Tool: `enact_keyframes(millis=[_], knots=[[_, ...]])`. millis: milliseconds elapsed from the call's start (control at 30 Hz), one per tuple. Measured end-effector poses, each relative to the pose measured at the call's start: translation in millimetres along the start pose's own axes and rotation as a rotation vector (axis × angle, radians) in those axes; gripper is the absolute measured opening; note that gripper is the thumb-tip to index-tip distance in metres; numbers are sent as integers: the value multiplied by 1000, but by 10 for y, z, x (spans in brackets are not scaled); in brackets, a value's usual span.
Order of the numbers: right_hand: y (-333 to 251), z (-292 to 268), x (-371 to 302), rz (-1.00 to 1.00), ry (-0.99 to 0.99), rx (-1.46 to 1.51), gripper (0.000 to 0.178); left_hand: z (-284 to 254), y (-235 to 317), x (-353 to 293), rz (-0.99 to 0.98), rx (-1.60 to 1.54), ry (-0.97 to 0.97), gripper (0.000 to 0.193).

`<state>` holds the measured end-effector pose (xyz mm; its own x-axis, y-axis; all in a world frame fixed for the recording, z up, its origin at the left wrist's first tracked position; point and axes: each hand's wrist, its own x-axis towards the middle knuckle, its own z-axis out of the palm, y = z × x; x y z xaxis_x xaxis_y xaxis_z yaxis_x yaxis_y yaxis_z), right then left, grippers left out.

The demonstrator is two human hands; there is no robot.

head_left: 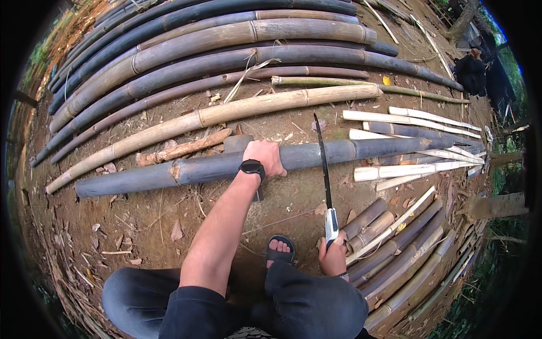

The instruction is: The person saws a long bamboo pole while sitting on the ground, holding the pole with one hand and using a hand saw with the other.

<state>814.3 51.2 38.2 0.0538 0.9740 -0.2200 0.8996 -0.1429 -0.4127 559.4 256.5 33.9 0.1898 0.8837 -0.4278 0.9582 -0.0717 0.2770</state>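
The person's left hand [265, 158] lies on a dark bamboo pole [212, 168], which is placed crosswise on the ground [152, 220] in front of the person; its fingers are curled down around the pole, although their tips are hidden. The right hand [332, 257] has its fingers wrapped around the white handle of a saw [327, 183]. The black blade points away from the person and crosses over the pole, to the right of the left hand; whether the teeth touch the pole, one cannot tell. Beyond it lies a yellowish pole [226, 115], and pale split strips [420, 168] spread near its right end.
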Motion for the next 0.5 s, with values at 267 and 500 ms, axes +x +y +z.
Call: enact_keyframes(millis=[267, 500], knots=[[-110, -59, -200, -48, 26, 51, 43, 45, -45, -56, 20, 37, 48, 59], [-101, 46, 151, -37, 11, 18, 46, -13, -124, 9, -21, -6, -38, 65]])
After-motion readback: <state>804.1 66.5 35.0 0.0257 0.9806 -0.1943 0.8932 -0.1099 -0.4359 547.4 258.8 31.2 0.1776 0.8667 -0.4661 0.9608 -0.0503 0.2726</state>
